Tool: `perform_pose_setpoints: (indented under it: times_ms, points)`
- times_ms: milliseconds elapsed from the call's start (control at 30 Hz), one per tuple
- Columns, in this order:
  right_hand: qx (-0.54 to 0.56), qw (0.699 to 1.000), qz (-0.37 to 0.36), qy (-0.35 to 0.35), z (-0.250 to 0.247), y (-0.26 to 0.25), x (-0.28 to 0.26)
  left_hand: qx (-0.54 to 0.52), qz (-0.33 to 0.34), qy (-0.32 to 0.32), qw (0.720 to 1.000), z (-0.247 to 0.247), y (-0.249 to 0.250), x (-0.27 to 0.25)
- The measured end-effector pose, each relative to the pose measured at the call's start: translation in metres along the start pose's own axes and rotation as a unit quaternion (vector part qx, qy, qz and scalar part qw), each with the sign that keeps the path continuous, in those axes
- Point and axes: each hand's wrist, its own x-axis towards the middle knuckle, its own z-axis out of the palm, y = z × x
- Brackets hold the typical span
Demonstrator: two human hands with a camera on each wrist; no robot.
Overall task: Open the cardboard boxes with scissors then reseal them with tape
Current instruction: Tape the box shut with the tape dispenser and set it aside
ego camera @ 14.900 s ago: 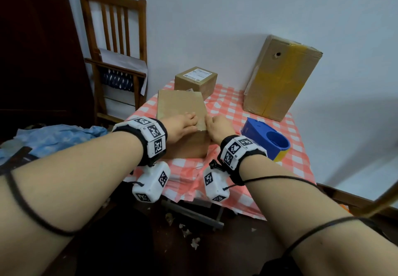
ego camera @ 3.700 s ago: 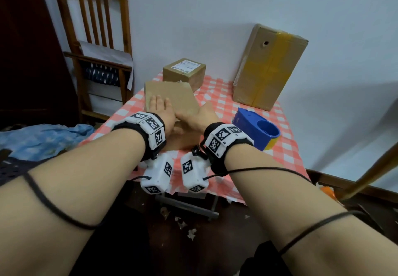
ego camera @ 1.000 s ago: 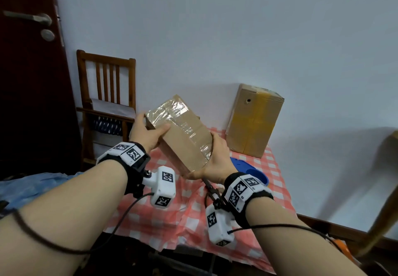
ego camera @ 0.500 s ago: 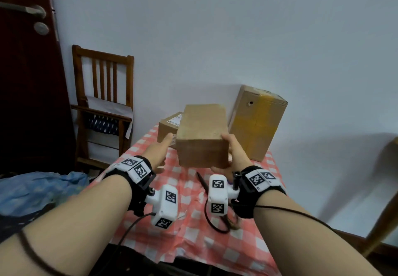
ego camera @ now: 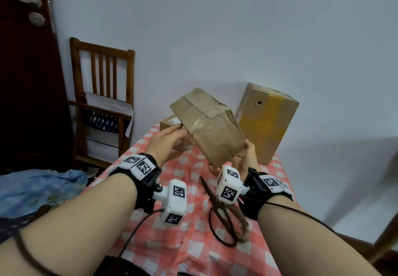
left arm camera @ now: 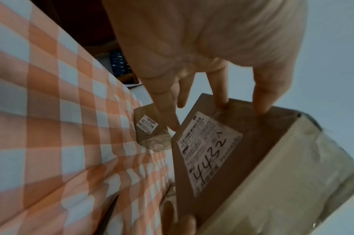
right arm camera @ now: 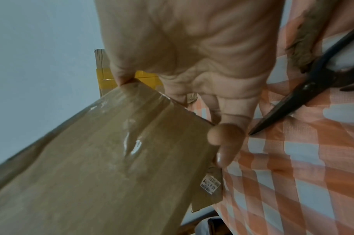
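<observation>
box tipped up between both hands

tilted now, where half a second ago it was held level, the cardboard box (ego camera: 207, 128) shows its taped, creased face to the head camera at frame centre, above the checked tablecloth (ego camera: 189, 241). left hand (ego camera: 164, 144) touches its left edge with fingers nearly straight; right hand (ego camera: 244, 159) cups the lower right corner from below. black scissors (ego camera: 217, 206) lie shut on the cloth at lower centre, apart from both hands. behind stand a small labelled box (ego camera: 170, 123) and a tall box with yellow tape (ego camera: 267, 122); a wooden chair (ego camera: 103, 103) is at left.

left wrist view: fingers (left arm camera: 261, 98) spread and straight, tips pressing the box's upper edge; a shipping label (left arm camera: 207, 152) with handwritten digits faces the camera at centre right.

right wrist view: thumb and fingers (right arm camera: 226, 143) curl round the box's near corner, glossy tape across its face at lower left; the scissor blades point in from the upper right.
</observation>
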Motion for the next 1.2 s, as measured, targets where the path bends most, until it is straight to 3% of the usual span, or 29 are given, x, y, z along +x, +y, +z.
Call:
perform_pose_setpoints:
  times_ms: [100,200,267,367,433,533,600,700,867,1000,1133,1200]
  points:
    - [-0.056,0.998,-0.012,0.001,-0.001,0.000,0.001,-0.084,-0.029,-0.009,0.996,0.002,0.003,-0.003]
    - [-0.097,0.995,-0.001,-0.009,0.000,0.002,-0.005,-0.052,-0.021,-0.031,0.998,0.003,0.007,-0.007]
    - [-0.185,0.983,-0.019,0.006,0.003,0.002,-0.009,-0.045,-0.015,-0.023,0.999,-0.001,0.008,-0.010]
    - [-0.407,0.908,-0.070,0.070,0.009,-0.003,-0.015,-0.007,0.003,-0.027,1.000,-0.010,0.010,-0.016]
    - [-0.463,0.881,-0.080,0.057,0.013,-0.004,-0.017,0.018,0.014,-0.044,0.999,-0.012,0.009,-0.021]
    - [-0.379,0.924,-0.047,-0.002,0.021,-0.002,-0.026,0.030,0.034,-0.070,0.997,-0.012,0.006,-0.027]
    - [-0.389,0.921,-0.022,-0.031,0.022,0.000,-0.031,0.067,0.064,-0.080,0.992,-0.013,0.006,-0.029]
    - [-0.413,0.908,-0.068,0.009,0.025,-0.002,-0.036,0.134,0.089,-0.078,0.984,-0.015,0.010,-0.033]
    - [-0.362,0.926,-0.091,-0.061,0.030,-0.003,-0.041,0.027,-0.055,-0.050,0.997,-0.019,0.017,-0.035]
    - [-0.279,0.957,-0.068,-0.034,0.030,-0.003,-0.055,0.073,-0.124,-0.068,0.987,-0.023,0.022,-0.033]
    - [-0.354,0.933,-0.070,-0.013,0.030,0.000,-0.056,0.118,-0.044,0.003,0.992,-0.015,0.021,-0.037]
    - [-0.381,0.918,-0.102,0.030,0.033,0.002,-0.057,0.090,-0.038,-0.020,0.995,-0.012,0.023,-0.040]
